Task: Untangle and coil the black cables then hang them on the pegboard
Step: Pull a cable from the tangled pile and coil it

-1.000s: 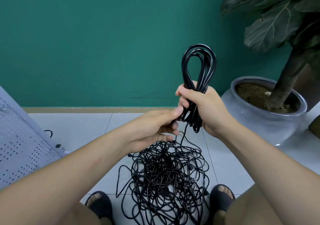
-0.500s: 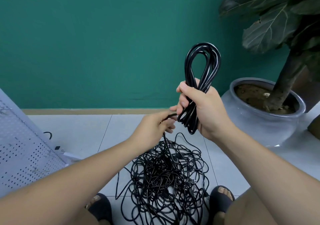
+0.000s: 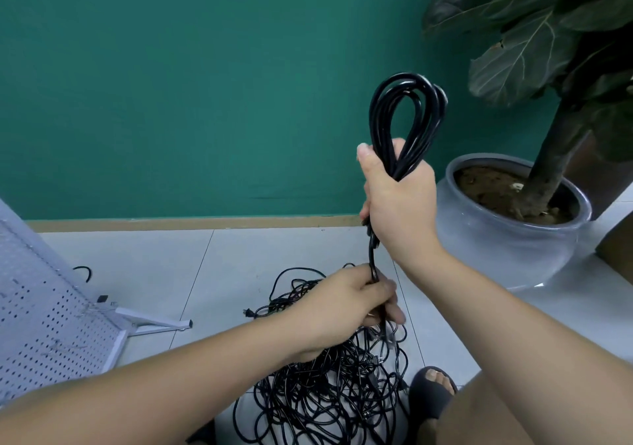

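Note:
My right hand (image 3: 399, 201) grips a coiled bundle of black cable (image 3: 406, 115), whose loops stand up above the fist. A strand runs straight down from that fist into my left hand (image 3: 356, 302), which is curled round it just above the floor. Under both hands lies a big tangled heap of black cables (image 3: 329, 396) on the tiles. The white pegboard (image 3: 41, 314) leans at the far left on its stand.
A large grey pot (image 3: 507, 245) with a leafy plant stands at the right against the green wall. A cable end with a plug (image 3: 248, 313) lies left of the heap. My sandalled foot (image 3: 433, 389) is beside the heap.
My left hand has dropped from beside the coil down along the cable to just above the heap. My right hand with the coil has stayed raised.

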A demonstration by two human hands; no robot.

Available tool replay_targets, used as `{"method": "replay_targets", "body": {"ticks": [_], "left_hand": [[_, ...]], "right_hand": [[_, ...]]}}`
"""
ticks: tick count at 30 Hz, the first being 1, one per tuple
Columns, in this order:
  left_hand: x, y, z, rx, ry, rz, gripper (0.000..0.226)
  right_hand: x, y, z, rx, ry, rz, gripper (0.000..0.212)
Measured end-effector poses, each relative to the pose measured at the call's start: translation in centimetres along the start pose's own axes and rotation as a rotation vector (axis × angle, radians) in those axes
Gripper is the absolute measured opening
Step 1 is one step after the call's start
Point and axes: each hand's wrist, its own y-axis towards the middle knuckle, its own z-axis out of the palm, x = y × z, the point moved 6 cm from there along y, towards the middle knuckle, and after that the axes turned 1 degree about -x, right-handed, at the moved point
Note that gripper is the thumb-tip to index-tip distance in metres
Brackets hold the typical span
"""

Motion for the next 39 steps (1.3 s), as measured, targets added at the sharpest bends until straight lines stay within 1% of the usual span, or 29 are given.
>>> {"method": "replay_targets", "body": {"ticks": [2, 4, 6, 8, 10, 13, 15, 17, 21, 23, 24, 25, 27, 28, 30, 31, 32, 34, 35, 36, 37, 39], "left_hand": [[-1.0, -0.9, 0.2, 0.016, 0.116, 0.037, 0.019], [-1.9, -1.9, -0.1, -0.001, 0.309, 0.093, 0.019], [-3.1, -2.8, -0.9, -0.081, 0.512, 0.164, 0.021], [-4.4, -3.3, -2.2, -0.181, 0.724, 0.287, 0.026], [-5.7, -3.8, -3.4, -0.233, 0.863, 0.428, 0.031], [-7.5, -4.6, -5.3, -0.292, 0.904, 0.629, 0.028], [-8.7, -5.2, -7.2, -0.41, 0.839, 0.736, 0.02], [-9.4, -5.4, -9.2, -0.515, 0.818, 0.779, 0.018], [-9.7, -5.7, -11.7, -0.623, 0.784, 0.726, 0.019], [-9.8, -5.9, -12.2, -0.633, 0.749, 0.703, 0.02], [-9.8, -6.0, -12.3, -0.625, 0.745, 0.702, 0.02], [-9.9, -6.0, -12.3, -0.612, 0.749, 0.703, 0.018], [-9.9, -6.1, -12.4, -0.588, 0.748, 0.696, 0.013], [-10.0, -6.1, -12.3, -0.573, 0.734, 0.693, 0.012], [-10.1, -6.3, -12.0, -0.546, 0.708, 0.688, 0.01], [-10.2, -6.4, -12.0, -0.544, 0.683, 0.666, 0.009], [-10.1, -6.3, -12.2, -0.546, 0.634, 0.613, 0.009], [-9.3, -5.8, -13.1, -0.532, 0.463, 0.427, 0.008], [-8.7, -5.5, -13.3, -0.497, 0.371, 0.33, 0.004], [-7.9, -5.1, -13.4, -0.456, 0.299, 0.255, 0.007], [-7.3, -4.7, -13.2, -0.416, 0.265, 0.195, 0.014], [-6.0, -4.0, -12.7, -0.342, 0.287, 0.127, 0.023]], "right_hand": [[-0.2, 0.8, -0.5, -0.026, -0.022, -0.012, 0.045], [-0.6, 1.5, -0.7, -0.028, -0.071, -0.017, 0.05], [-1.3, 2.0, -0.3, 0.009, -0.16, -0.042, 0.055], [-2.1, 2.3, 0.3, 0.069, -0.285, -0.057, 0.058], [-2.8, 2.2, 1.0, 0.155, -0.391, -0.069, 0.059], [-4.1, 1.6, 2.5, 0.351, -0.397, 0.011, 0.058], [-4.3, 0.6, 3.3, 0.452, -0.395, 0.026, 0.059], [-4.2, -0.7, 4.0, 0.538, -0.283, 0.077, 0.064], [-3.7, -3.6, 5.0, 0.658, -0.041, 0.319, 0.08], [-3.5, -4.5, 5.5, 0.714, 0.053, 0.363, 0.086], [-3.3, -4.7, 5.6, 0.745, 0.097, 0.361, 0.086], [-3.1, -4.8, 5.7, 0.77, 0.128, 0.343, 0.08], [-2.8, -4.6, 5.6, 0.812, 0.1, 0.247, 0.051], [-2.6, -4.3, 5.5, 0.821, 0.048, 0.198, 0.047], [-2.7, -3.8, 5.2, 0.788, -0.008, 0.157, 0.056], [-2.7, -3.4, 5.0, 0.761, 0.004, 0.153, 0.056], [-2.6, -3.2, 4.8, 0.736, 0.026, 0.15, 0.052], [-2.7, -2.6, 4.3, 0.669, 0.079, 0.186, 0.046], [-2.7, -2.4, 4.1, 0.626, 0.111, 0.213, 0.048], [-2.8, -2.1, 3.9, 0.586, 0.142, 0.237, 0.052], [-2.8, -2.0, 3.8, 0.558, 0.166, 0.249, 0.056], [-2.7, -1.9, 3.8, 0.532, 0.173, 0.229, 0.06]]}}
